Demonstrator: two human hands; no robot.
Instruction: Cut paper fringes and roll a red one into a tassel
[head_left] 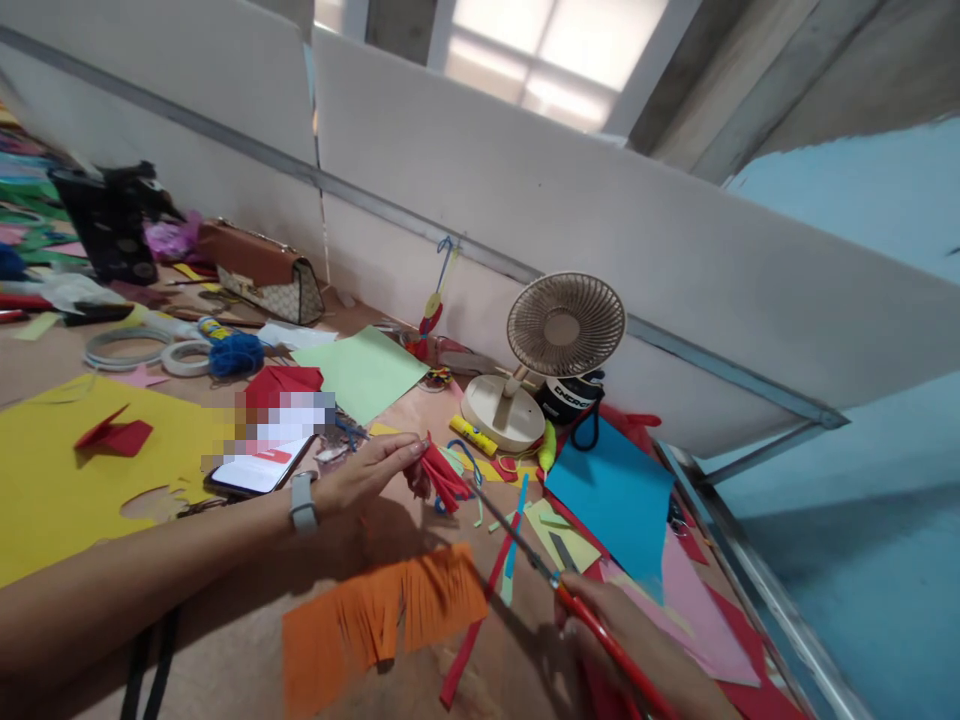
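Counts, placed off the desk fan (564,326):
- One fan, standing against the white partition.
- One black cup (574,397), just behind the fan's base.
- One blue sheet (611,495), just in front of the fan, toward the right.
- One green sheet (364,372), left of the fan.
- One phone (259,468), further left, screen lit.
- One blue yarn ball (236,355) and two tape rolls (124,350) (184,357), well left of the fan.
- One brown handbag (259,270), far left by the partition.
- One big yellow sheet (52,480), far left and nearer the person.
- One orange fringed paper (382,620), well in front of the fan, flat on the table.

Hands: two, both the person's own.
- Left hand (367,478), a watch on its wrist, in front and left of the fan. Fingertips (409,455) are pinched together on one red paper piece (444,480), held just above the table, in front of the fan's base.
- Right hand (645,655), well in front of the fan, at the lower edge. Its fingers are wrapped on the red handles of one pair of scissors (555,578). The blades point up-left toward the red paper piece, tips next to it. Cannot tell whether the blades are parted or touching it.
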